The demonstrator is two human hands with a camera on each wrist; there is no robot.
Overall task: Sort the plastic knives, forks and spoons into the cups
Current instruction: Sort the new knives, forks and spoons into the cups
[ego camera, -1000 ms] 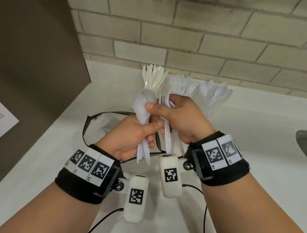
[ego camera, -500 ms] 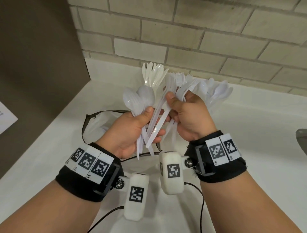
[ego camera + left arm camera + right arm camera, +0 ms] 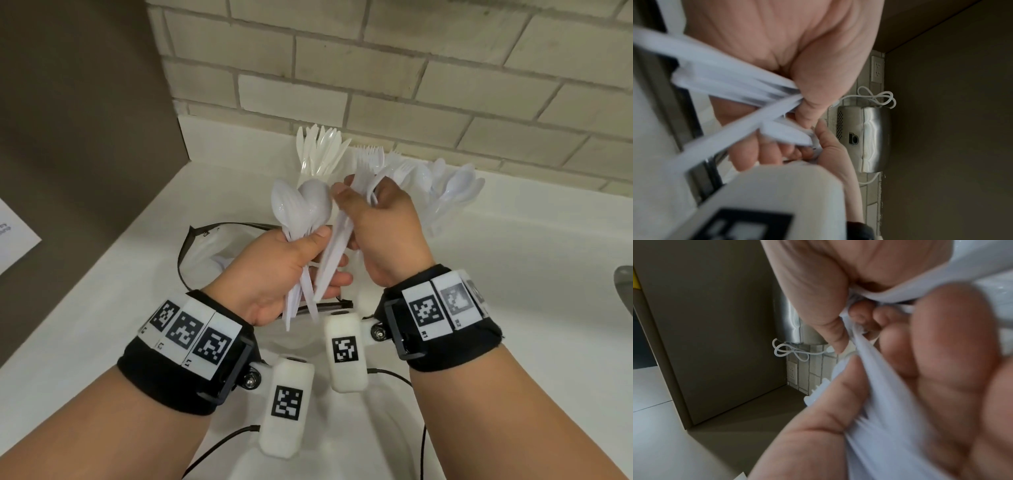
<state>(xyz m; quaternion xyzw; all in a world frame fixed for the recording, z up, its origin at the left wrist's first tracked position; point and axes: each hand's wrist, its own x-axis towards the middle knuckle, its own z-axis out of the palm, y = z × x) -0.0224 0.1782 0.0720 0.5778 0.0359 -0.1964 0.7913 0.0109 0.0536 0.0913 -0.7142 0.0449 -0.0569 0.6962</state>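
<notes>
Here the plastic cutlery is split between both hands, held up over the white tabletop (image 3: pixel 102 308). The left hand (image 3: pixel 274 274) has its grip curled tight round a bunch of spoons (image 3: pixel 301 205), bowls up and handles poking out below the palm, the thumb pressed across the front. A few longer white pieces (image 3: pixel 334 253) cross the bunch at a slant, and their lower ends rest against the left fingers. The right hand (image 3: pixel 380 233) is just beside, its grip closed on several forks (image 3: pixel 368 181) whose tines point up and away; thumb and forefinger pinch near the top of the slanted pieces. In the right wrist view the fingers (image 3: pixel 941 353) wrap a blurred sheaf of white handles.

Behind the hands, by the brick wall (image 3: pixel 376 68), three groups of cutlery stand upright: knives (image 3: pixel 320 147) on the left, forks in the middle (image 3: pixel 371 156), spoons on the right (image 3: pixel 455 185). The cups under them are mostly hidden.

A clear bag with a dark rim (image 3: pixel 191 250) lies on the tabletop below the left hand. Both wrists wear black bands with printed markers (image 3: pixel 188 329).
</notes>
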